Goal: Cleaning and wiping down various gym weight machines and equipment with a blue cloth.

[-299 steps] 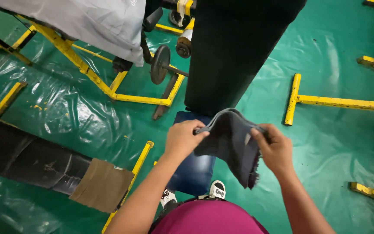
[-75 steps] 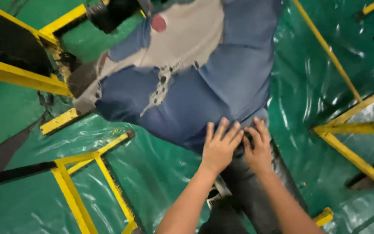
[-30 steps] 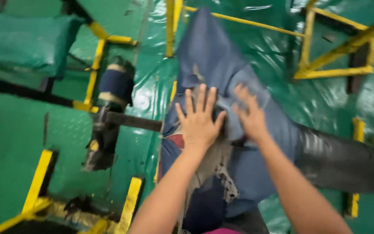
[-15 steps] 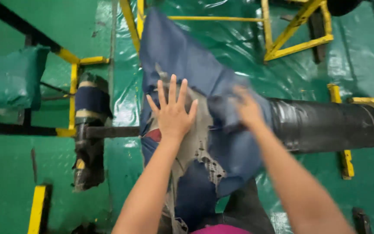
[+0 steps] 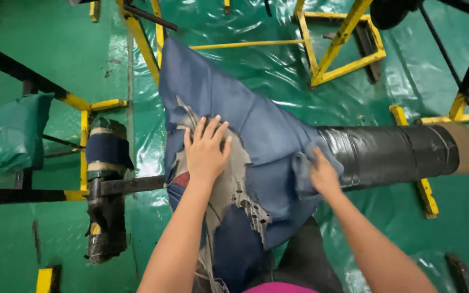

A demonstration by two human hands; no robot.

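Both hands press on a blue denim sheet [image 5: 256,125] draped over a black roll [image 5: 392,154]: left hand [image 5: 206,153] flat with fingers closer together than half a second ago, right hand [image 5: 323,174] now pinching a fold at the sheet's edge. Yellow frames [image 5: 337,49] stand around on green plastic sheeting [image 5: 234,21].

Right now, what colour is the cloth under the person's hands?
Dark blue cloth with a worn grey patch, in the head view.
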